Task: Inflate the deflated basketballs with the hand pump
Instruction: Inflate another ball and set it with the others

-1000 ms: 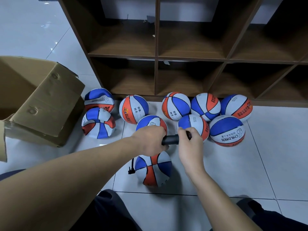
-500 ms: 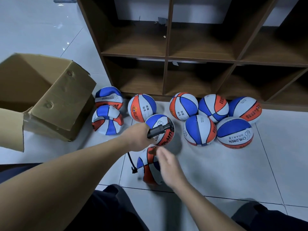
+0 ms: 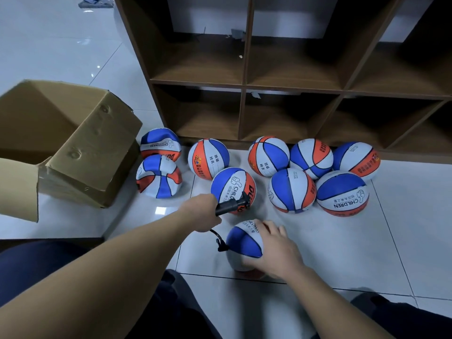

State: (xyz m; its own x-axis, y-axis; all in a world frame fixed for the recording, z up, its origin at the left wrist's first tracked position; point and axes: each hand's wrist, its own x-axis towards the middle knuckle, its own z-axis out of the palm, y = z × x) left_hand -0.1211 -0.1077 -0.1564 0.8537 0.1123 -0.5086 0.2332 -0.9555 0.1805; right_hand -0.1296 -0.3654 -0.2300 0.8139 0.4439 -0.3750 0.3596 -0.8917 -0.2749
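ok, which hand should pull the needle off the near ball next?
Left, probably. The left hand already grips the pump, whose hose enters the near ball; the right hand steadies that ball.

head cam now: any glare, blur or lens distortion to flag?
Head view: bright glare patch on the floor tile left of the pump; smaller glints further back. Wide-angle bending splays the shelf uprights outward. Left hand and right hand look slightly soft; ball print stays readable. Shelf cubbies are dark.
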